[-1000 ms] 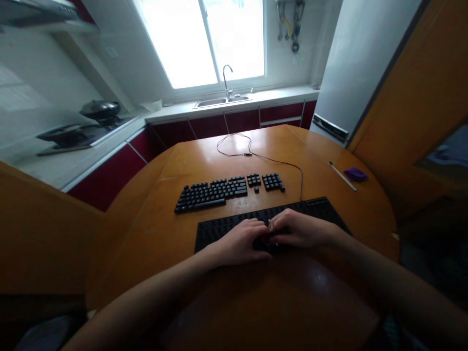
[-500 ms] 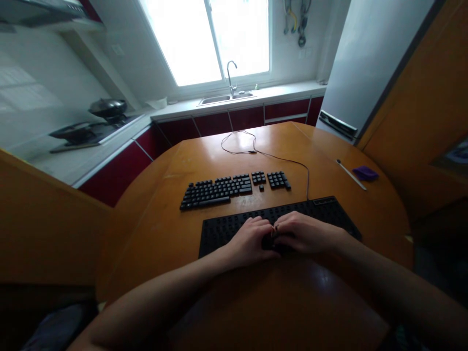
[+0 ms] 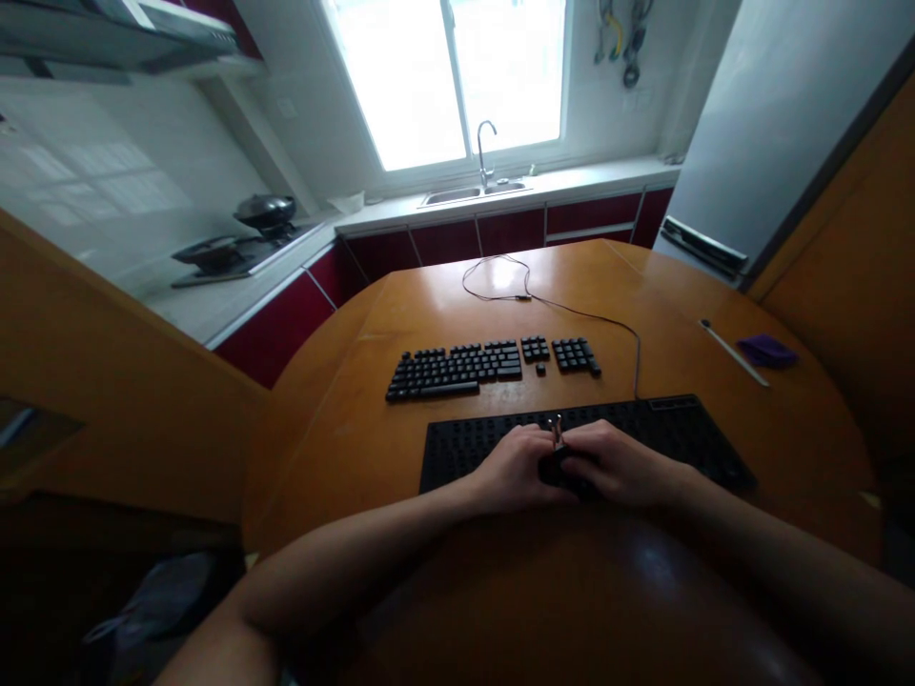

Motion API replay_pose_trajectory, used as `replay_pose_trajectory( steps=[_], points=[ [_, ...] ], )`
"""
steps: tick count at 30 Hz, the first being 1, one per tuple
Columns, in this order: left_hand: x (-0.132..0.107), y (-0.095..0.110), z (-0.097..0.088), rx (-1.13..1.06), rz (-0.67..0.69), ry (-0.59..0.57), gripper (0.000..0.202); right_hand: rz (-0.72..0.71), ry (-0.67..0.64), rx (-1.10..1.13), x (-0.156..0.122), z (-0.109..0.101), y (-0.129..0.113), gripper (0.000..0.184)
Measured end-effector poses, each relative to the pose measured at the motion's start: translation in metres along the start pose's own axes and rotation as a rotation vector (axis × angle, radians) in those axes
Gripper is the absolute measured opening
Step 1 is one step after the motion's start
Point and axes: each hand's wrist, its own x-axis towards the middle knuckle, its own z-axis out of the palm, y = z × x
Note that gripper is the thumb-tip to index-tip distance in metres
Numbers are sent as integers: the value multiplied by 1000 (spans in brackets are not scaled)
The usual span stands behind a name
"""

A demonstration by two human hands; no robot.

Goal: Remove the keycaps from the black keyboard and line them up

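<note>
A keyboard base stripped of its keycaps lies near the front of the table, its black plate partly covered by my hands. My left hand and my right hand meet over its front middle, fingers curled in. Between them is a small dark tool with two shiny metal prongs pointing up, which looks like a keycap puller. Both hands seem closed on it; its lower part is hidden by fingers. Behind the base, loose black keycaps are laid out in keyboard order, with a single keycap apart.
The keyboard's cable runs back and loops on the wooden table. At the right lie a thin white brush-like stick and a purple cloth. Beyond are a counter with a sink, a stove and a fridge.
The view has swung left, so everything sits farther right. The metal prongs now stick up between my hands, where they were mostly hidden before. My hands stay together over the keyboard base.
</note>
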Motion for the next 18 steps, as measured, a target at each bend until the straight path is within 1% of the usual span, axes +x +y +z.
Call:
replay_pose_trajectory(
  steps=[4,8,13,15,18],
  points=[
    [0,0,0,-10,13,9,30,-19,16,28,-1,3,5,15],
    [-1,-1,1,-25,-12,0,32,-42,46,-22,-2,6,6,16],
    [-4,-1,0,16,-54,31,43,-103,29,-7,-1,-1,1,13],
    [-5,1,0,40,-89,45,48,-101,9,40,0,-6,-1,12],
    [-5,5,-1,43,-197,53,53,-78,-63,109,1,-11,-2,11]
  ],
)
